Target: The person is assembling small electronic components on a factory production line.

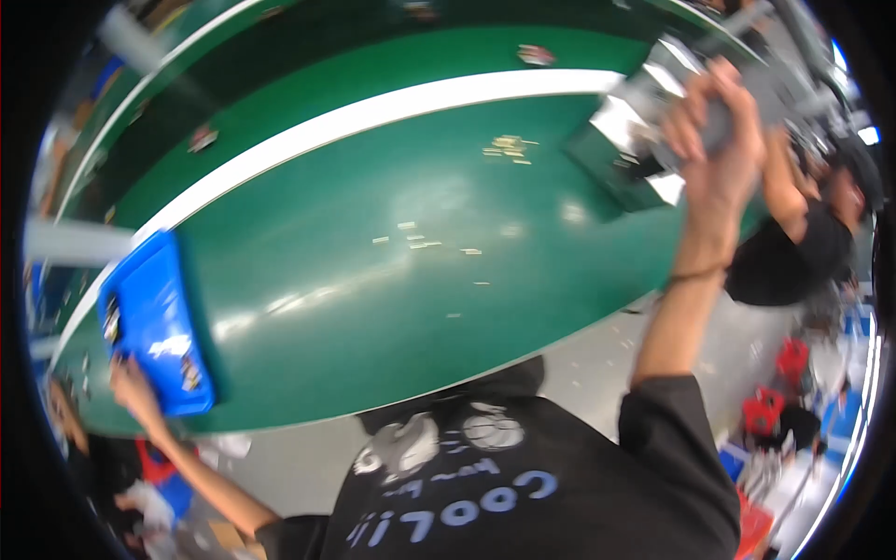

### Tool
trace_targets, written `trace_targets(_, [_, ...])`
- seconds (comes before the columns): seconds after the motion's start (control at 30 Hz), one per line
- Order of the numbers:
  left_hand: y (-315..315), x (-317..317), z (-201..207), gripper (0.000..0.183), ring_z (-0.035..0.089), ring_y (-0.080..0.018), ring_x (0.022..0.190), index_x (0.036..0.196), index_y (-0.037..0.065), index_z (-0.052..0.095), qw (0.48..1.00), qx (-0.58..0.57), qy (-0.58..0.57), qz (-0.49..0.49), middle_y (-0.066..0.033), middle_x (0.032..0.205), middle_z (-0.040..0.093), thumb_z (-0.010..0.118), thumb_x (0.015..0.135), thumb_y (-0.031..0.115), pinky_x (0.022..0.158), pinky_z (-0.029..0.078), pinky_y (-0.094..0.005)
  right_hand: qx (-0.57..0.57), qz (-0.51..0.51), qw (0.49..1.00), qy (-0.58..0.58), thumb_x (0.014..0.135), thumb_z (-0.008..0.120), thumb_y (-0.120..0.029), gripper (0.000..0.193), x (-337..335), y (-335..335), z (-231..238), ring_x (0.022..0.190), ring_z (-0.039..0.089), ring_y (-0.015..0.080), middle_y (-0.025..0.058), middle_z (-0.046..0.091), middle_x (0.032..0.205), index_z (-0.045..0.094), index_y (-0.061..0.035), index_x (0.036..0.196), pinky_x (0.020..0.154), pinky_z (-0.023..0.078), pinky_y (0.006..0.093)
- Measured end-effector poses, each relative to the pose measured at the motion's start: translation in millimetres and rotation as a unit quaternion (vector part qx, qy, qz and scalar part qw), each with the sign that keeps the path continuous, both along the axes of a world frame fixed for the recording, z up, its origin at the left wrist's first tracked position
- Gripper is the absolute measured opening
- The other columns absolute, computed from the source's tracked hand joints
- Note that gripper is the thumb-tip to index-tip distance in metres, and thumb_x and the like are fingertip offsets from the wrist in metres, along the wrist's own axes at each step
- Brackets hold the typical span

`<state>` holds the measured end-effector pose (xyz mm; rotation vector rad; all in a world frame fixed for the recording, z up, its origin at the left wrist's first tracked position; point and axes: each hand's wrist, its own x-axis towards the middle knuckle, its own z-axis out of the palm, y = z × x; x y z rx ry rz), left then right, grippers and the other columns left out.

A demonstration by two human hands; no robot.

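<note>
a green table (327, 224) spans the view. a blue tray (149, 289) sits on it at 9 o'clock, a shiny box (618, 126) at 2. the right forearm (674, 322) rises toward 2 o'clock, the blurred right hand (735, 157) raised, fingers curled inward; i cannot tell whether it holds anything. the left hand (136, 387), at 8 o'clock, bends its fingers by the tray's rim, grip unclear. pale strips (509, 147) lie at 1 o'clock.

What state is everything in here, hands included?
Blue tray: mostly bare, few small items inside
Left hand: at tray's edge, grip unclear
Right hand: raised, fingers curled, blurred
Pale strips: loose, some clustered, others scattered
Silvery box: contents unclear
</note>
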<state>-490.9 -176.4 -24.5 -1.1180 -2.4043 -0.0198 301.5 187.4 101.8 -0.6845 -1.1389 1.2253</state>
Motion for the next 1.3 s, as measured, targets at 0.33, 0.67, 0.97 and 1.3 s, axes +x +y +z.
trace_targets(0.33, [62.5,104.2,14.0,0.038,0.059,-0.0367,0.105,0.126,0.003,0.064,0.972,0.139,-0.192,-0.011,-0.0223,0.114,0.055,0.073,0.091,0.015,0.095,0.048,-0.0447,0.072,0.052,0.996,0.033,0.098,0.053,-0.014,0.016,3.0,-61.2,-27.5,0.047,0.035,0.0119,0.0087,0.039,0.078,0.041,-0.0029,0.100,0.047,0.031,0.0229])
trace_targets(0.67, [68.0,139.6,52.3,0.056,0.066,-0.0253,0.092,0.135,0.010,0.061,0.962,0.149,-0.229,0.008,-0.0156,0.112,0.062,0.081,0.085,0.026,0.084,0.056,-0.0383,0.078,0.084,0.992,0.046,0.098,0.049,-0.011,0.011,-20.3,-56.9,-26.2,0.053,0.034,0.0147,0.0085,0.038,0.076,0.041,-0.0034,0.097,0.051,0.032,0.0243])
trace_targets(0.97, [73.4,101.1,31.6,0.049,0.063,-0.0300,0.108,0.131,0.005,0.061,0.964,0.100,-0.236,-0.069,-0.0162,0.114,0.067,0.077,0.086,0.019,0.093,0.052,-0.0407,0.086,0.034,0.995,0.032,0.099,0.049,-0.012,0.012,-10.8,-64.4,-27.2,0.050,0.035,0.0141,0.0084,0.040,0.076,0.040,-0.0046,0.098,0.046,0.031,0.0241])
trace_targets(1.3, [148.6,378.8,59.6,0.035,0.061,-0.0317,0.111,0.115,0.005,0.064,0.862,0.005,-0.282,-0.421,-0.0122,0.123,0.060,0.075,0.082,0.002,0.094,0.050,-0.0419,0.120,0.045,0.991,0.029,0.098,0.052,-0.023,0.020,-45.8,-101.6,-10.1,0.039,0.036,0.0111,0.0067,0.044,0.075,0.041,-0.0070,0.101,0.040,0.033,0.0251])
